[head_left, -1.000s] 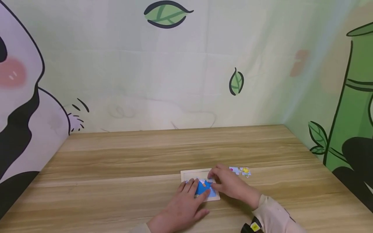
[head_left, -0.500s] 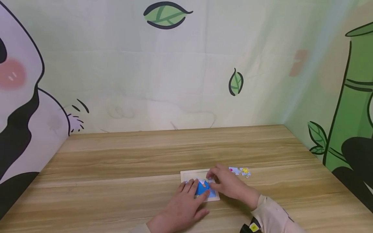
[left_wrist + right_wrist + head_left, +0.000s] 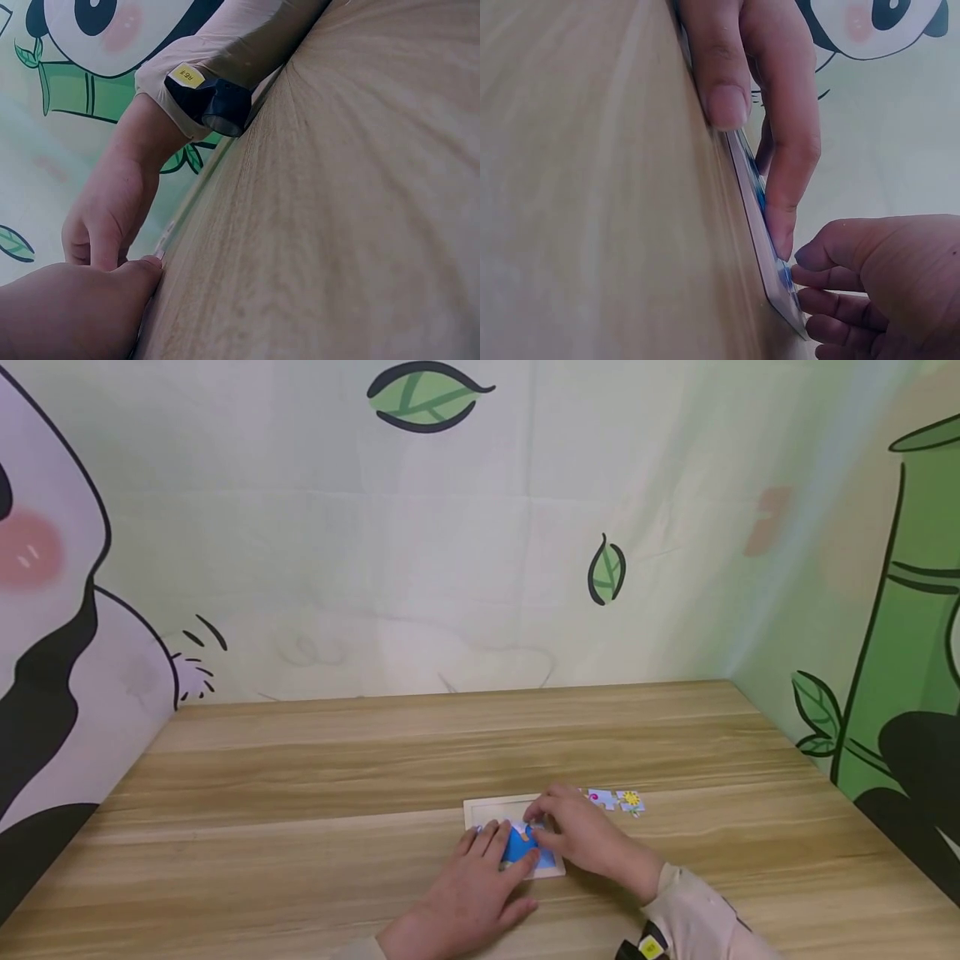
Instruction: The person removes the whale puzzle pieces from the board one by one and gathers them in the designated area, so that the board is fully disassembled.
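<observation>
A shallow jigsaw tray [image 3: 480, 802] with a pale wooden rim lies on the table, partly filled with blue pieces. My left hand [image 3: 468, 889] rests flat over its lower left, fingers spread across the fitted jigsaw pieces [image 3: 517, 850]. At the tray's right side my right hand [image 3: 588, 835] has its fingers curled, thumb and fingertips at a blue jigsaw piece [image 3: 532, 833] that they largely cover. In the right wrist view, the left hand [image 3: 761, 97] presses on the tray [image 3: 754, 217] with one finger, its thumb by the rim, while the right hand's fingertips meet the blue surface.
Loose jigsaw pieces [image 3: 630, 802] lie behind the right hand, one with a yellow flower. The wood-grain table [image 3: 300, 793] runs back to a wall hanging [image 3: 337, 568] printed with leaves, a panda and bamboo. A dark wrist camera [image 3: 642, 946] sits on the right sleeve.
My right hand has slid slightly left over the tray with the blue piece, uncovering a bit more of the loose pieces behind it. The left hand stays in place.
</observation>
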Available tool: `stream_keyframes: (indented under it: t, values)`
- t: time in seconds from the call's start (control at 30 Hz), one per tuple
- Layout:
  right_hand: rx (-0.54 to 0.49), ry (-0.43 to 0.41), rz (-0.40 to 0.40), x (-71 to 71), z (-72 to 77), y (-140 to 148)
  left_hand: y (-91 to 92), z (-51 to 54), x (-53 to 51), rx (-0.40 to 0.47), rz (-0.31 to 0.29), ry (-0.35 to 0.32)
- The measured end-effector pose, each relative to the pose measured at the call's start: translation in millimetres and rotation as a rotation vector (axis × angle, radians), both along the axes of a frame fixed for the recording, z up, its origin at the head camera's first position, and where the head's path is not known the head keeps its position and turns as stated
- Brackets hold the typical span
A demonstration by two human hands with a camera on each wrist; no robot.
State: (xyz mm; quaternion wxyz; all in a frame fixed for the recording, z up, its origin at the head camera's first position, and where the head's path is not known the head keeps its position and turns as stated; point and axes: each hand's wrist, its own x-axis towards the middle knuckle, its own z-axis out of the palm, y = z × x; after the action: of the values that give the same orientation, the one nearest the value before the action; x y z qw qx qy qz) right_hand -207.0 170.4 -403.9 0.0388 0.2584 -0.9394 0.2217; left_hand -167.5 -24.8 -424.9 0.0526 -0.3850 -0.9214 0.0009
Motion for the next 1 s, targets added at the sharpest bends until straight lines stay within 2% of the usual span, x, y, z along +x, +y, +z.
stream_keyframes:
  t: [0.23, 0.67, 0.9, 1.0]
  values:
    - [0.007, -0.038, -0.015, -0.6, -0.7, -3.1, 1.0, 0.5, 1.0, 0.0, 0.013, 0.014]
    - [0.002, -0.041, -0.003, -2.3, -2.3, -4.3, 1.2, 1.3, 1.4, -0.001, 0.027, 0.009]
    - [-0.116, -0.096, 0.03, -3.5, -1.3, -3.0, 1.5, 1.8, 0.3, 0.007, 0.022, -0.027]
    - [-0.128, -0.106, 0.045, -3.4, -1.5, -2.6, 1.3, 0.8, -0.3, 0.01, 0.021, -0.026]
